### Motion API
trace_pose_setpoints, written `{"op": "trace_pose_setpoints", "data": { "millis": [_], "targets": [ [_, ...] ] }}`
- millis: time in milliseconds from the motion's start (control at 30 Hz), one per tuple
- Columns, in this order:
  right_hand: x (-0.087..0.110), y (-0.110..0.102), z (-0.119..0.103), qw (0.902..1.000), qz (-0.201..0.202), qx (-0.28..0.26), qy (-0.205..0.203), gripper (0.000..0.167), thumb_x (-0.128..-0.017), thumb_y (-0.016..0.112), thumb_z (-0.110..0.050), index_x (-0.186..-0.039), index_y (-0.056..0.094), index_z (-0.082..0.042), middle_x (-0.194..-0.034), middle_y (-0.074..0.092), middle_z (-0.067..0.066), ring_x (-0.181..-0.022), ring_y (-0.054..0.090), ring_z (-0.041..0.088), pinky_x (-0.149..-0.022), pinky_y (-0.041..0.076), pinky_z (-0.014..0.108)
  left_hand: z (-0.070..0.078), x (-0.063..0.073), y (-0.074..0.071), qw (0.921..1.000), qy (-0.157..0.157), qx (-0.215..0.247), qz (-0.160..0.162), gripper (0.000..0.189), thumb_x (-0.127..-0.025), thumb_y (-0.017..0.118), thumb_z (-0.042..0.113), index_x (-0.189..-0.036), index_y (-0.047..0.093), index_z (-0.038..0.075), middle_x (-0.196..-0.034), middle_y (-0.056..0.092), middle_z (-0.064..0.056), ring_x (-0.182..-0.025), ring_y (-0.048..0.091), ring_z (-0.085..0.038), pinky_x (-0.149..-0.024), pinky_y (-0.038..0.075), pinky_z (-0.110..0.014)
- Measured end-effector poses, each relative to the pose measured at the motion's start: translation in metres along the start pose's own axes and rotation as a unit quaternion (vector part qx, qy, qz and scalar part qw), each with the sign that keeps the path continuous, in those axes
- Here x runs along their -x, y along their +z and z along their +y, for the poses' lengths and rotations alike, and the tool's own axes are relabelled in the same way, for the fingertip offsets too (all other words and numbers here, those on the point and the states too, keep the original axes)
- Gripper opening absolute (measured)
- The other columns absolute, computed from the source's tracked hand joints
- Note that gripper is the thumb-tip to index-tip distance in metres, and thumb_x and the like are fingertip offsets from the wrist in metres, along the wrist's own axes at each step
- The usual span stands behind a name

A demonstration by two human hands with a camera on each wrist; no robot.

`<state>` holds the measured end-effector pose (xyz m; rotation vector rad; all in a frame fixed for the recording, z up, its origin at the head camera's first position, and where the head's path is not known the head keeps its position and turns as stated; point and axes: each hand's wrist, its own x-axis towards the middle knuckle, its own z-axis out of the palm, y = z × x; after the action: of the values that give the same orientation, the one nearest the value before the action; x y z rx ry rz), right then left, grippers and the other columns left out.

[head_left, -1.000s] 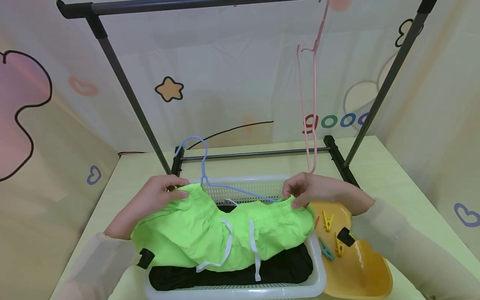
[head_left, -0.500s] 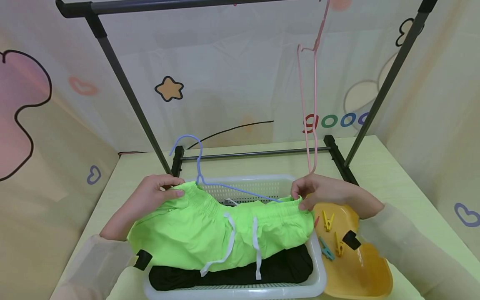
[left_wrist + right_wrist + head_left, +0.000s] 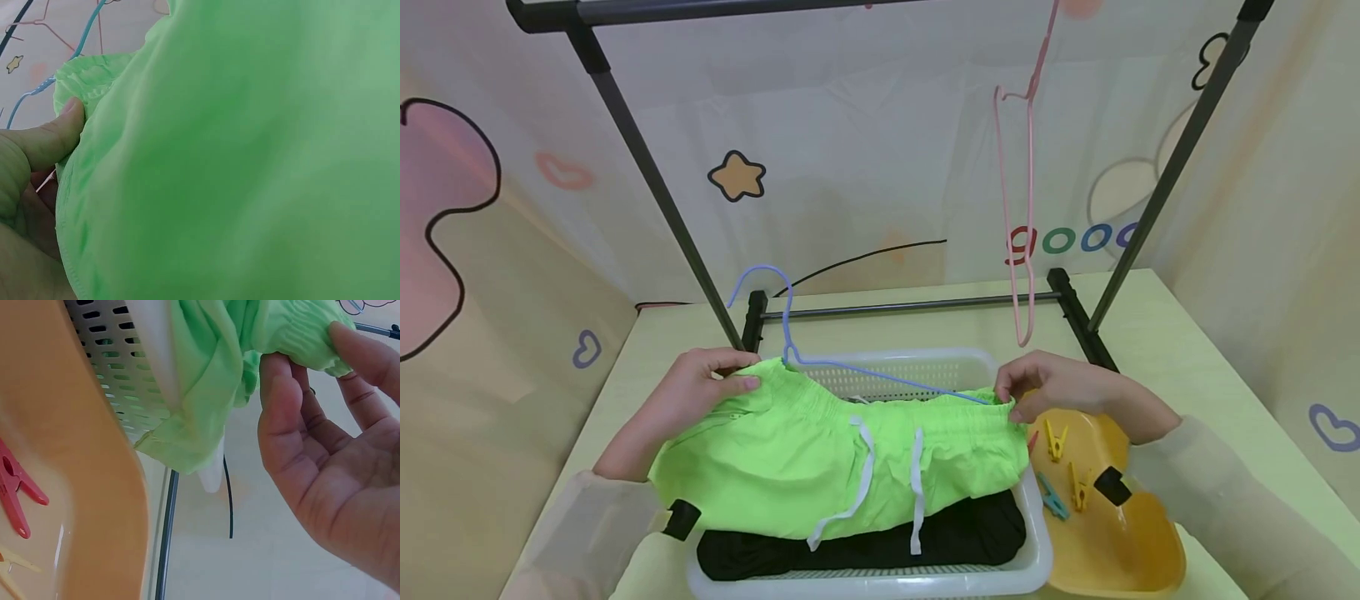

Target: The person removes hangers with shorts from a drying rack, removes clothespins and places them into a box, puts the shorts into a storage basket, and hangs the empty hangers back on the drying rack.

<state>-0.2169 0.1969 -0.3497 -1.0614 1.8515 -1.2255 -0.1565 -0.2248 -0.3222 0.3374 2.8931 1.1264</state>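
Note:
Bright green shorts (image 3: pixel 760 467) with white drawstrings are stretched by the waistband over a white basket (image 3: pixel 880 587). My left hand (image 3: pixel 696 400) pinches the waistband's left end between thumb and fingers; the left wrist view shows the thumb (image 3: pixel 59 134) pressed on the cloth. At the right end, my right hand (image 3: pixel 1067 390) pinches the elastic edge, seen also as gathered cloth (image 3: pixel 306 337) in the right wrist view. A blue hanger (image 3: pixel 865 375) sits in the waist opening, its hook standing up at the left. Its lower part is hidden inside the shorts.
Black folded cloth (image 3: pixel 850 550) lies in the basket under the shorts. To the right stands an orange tray (image 3: pixel 1138 550) with several clothespins (image 3: pixel 1052 497). A black rack (image 3: pixel 655 175) rises behind, with a pink hanger (image 3: pixel 1028 208) hanging from above.
Both hands have moved apart, the right one rightward and the left one slightly leftward, drawing the waistband wider. The blue hanger has shifted left at its hook, and its right arm reaches the waistband's right end.

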Motion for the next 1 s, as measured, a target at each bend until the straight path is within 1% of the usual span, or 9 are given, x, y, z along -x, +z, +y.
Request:
{"op": "trace_pose_setpoints", "data": {
  "millis": [100, 267, 367, 467, 633, 800, 900, 1000],
  "targets": [
    [0.001, 0.001, 0.003, 0.9997, -0.008, -0.021, -0.007, 0.008, -0.082, 0.052, 0.004, -0.088, 0.05, 0.009, -0.078, 0.051, 0.001, -0.072, 0.05, 0.011, -0.067, 0.047, 0.022, -0.001, 0.0, -0.001, 1.0, -0.002, 0.006, 0.0, 0.03, -0.081, 0.063, 0.017, -0.107, 0.063, 0.003, -0.105, 0.063, -0.013, -0.087, 0.052, -0.019, -0.07, 0.044, -0.025],
    [0.001, 0.002, 0.007, 0.9987, -0.015, -0.049, -0.002, 0.011, -0.083, 0.051, 0.004, -0.088, 0.047, 0.012, -0.078, 0.051, -0.003, -0.072, 0.049, 0.007, -0.066, 0.046, 0.02, -0.001, -0.001, 0.0, 0.9999, -0.001, 0.012, 0.0, 0.029, -0.081, 0.063, 0.016, -0.107, 0.063, 0.003, -0.104, 0.063, -0.014, -0.086, 0.051, -0.018, -0.067, 0.044, -0.022],
    [0.0, 0.003, 0.009, 0.9992, -0.011, -0.039, 0.003, 0.011, -0.083, 0.051, 0.003, -0.088, 0.047, 0.011, -0.079, 0.051, -0.003, -0.072, 0.049, 0.007, -0.066, 0.046, 0.02, -0.001, 0.0, 0.0, 0.9999, -0.004, 0.013, 0.0, 0.03, -0.081, 0.063, 0.016, -0.108, 0.063, 0.002, -0.105, 0.063, -0.014, -0.086, 0.051, -0.019, -0.067, 0.043, -0.022],
    [-0.001, 0.004, 0.009, 0.9998, -0.006, -0.017, 0.009, 0.01, -0.083, 0.053, 0.001, -0.088, 0.049, 0.009, -0.078, 0.05, -0.002, -0.071, 0.049, 0.009, -0.065, 0.046, 0.022, 0.0, 0.0, -0.001, 0.9999, -0.008, 0.012, 0.001, 0.031, -0.081, 0.063, 0.017, -0.109, 0.062, 0.002, -0.107, 0.062, -0.014, -0.087, 0.05, -0.019, -0.067, 0.043, -0.023],
    [-0.005, 0.007, 0.01, 0.9991, 0.004, 0.008, 0.041, 0.01, -0.082, 0.055, -0.001, -0.086, 0.05, 0.006, -0.077, 0.049, 0.0, -0.069, 0.048, 0.009, -0.063, 0.045, 0.022, 0.0, 0.002, -0.003, 0.9997, -0.017, 0.012, 0.008, 0.032, -0.082, 0.062, 0.019, -0.11, 0.061, 0.003, -0.108, 0.061, -0.014, -0.087, 0.05, -0.019, -0.066, 0.043, -0.023],
    [-0.012, 0.011, 0.011, 0.9963, 0.017, 0.013, 0.083, 0.013, -0.081, 0.058, -0.004, -0.087, 0.05, 0.003, -0.075, 0.047, 0.003, -0.066, 0.047, 0.01, -0.061, 0.044, 0.022, 0.0, 0.003, -0.004, 0.9997, -0.018, 0.018, 0.005, 0.033, -0.082, 0.062, 0.02, -0.11, 0.061, 0.003, -0.108, 0.061, -0.014, -0.088, 0.051, -0.019, -0.066, 0.043, -0.022],
    [-0.016, 0.014, 0.011, 0.9944, 0.025, 0.013, 0.102, 0.015, -0.08, 0.059, -0.005, -0.09, 0.05, 0.002, -0.077, 0.048, 0.003, -0.066, 0.047, 0.011, -0.06, 0.045, 0.022, 0.0, 0.003, -0.004, 0.9997, -0.015, 0.022, 0.001, 0.033, -0.082, 0.062, 0.02, -0.111, 0.061, 0.003, -0.109, 0.061, -0.014, -0.088, 0.051, -0.019, -0.066, 0.043, -0.022],
    [-0.02, 0.017, 0.01, 0.9938, 0.027, 0.01, 0.107, 0.019, -0.08, 0.06, -0.005, -0.094, 0.051, 0.003, -0.081, 0.049, 0.004, -0.066, 0.048, 0.011, -0.059, 0.045, 0.022, 0.001, 0.004, -0.003, 0.9997, -0.01, 0.024, 0.002, 0.033, -0.082, 0.062, 0.02, -0.11, 0.061, 0.003, -0.109, 0.061, -0.014, -0.087, 0.051, -0.018, -0.066, 0.044, -0.022]
  ]
}}
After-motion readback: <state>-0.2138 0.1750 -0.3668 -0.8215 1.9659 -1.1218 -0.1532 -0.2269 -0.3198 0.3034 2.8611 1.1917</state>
